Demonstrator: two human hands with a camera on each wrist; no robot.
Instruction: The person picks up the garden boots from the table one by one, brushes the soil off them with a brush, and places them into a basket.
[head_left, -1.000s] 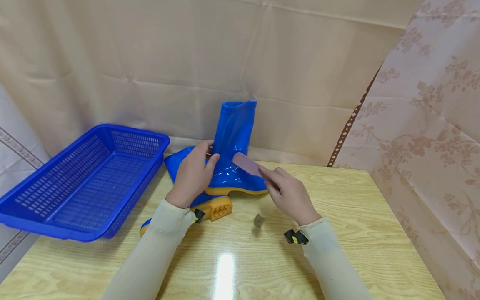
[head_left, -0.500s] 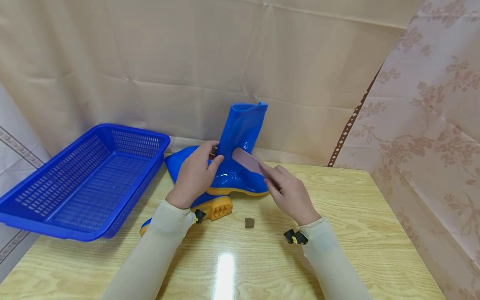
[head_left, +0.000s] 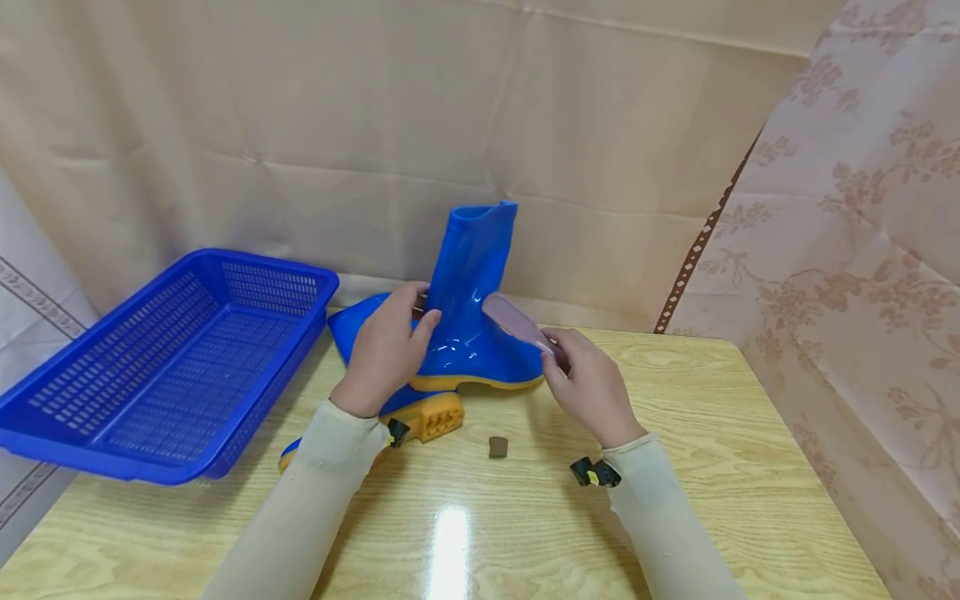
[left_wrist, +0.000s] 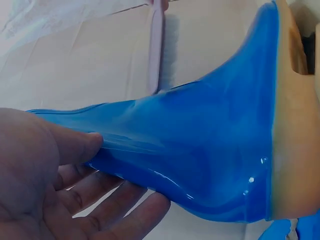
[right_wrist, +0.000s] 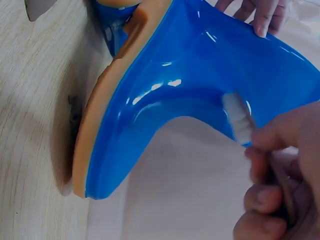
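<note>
A blue rubber rain boot [head_left: 468, 283] with a yellow-orange sole stands on the table, its toe to the right. My left hand [head_left: 386, 350] holds it from behind at the lower shaft, thumb on the near side, as the left wrist view shows. In my right hand [head_left: 592, 387] is the handle of a mauve scrub brush [head_left: 513, 321]. White bristles [right_wrist: 236, 115] face the front of the boot's ankle, overlapping it in the right wrist view. The second boot [head_left: 435, 417] lies on its side under my left forearm, sole and heel showing, partly hidden.
A blue plastic basket [head_left: 210, 375] with slotted walls sits at the left of the wooden table [head_left: 675, 417]. A small flat brown piece [head_left: 498, 447] lies in front of the boots. A beige curtain [head_left: 360, 150] hangs behind, patterned cloth [head_left: 862, 275] at the right.
The brown piece, blurred in the air at first, came down onto the table. The boot's shaft tipped right, then swung back left. My right hand has drawn the brush slightly to the right.
</note>
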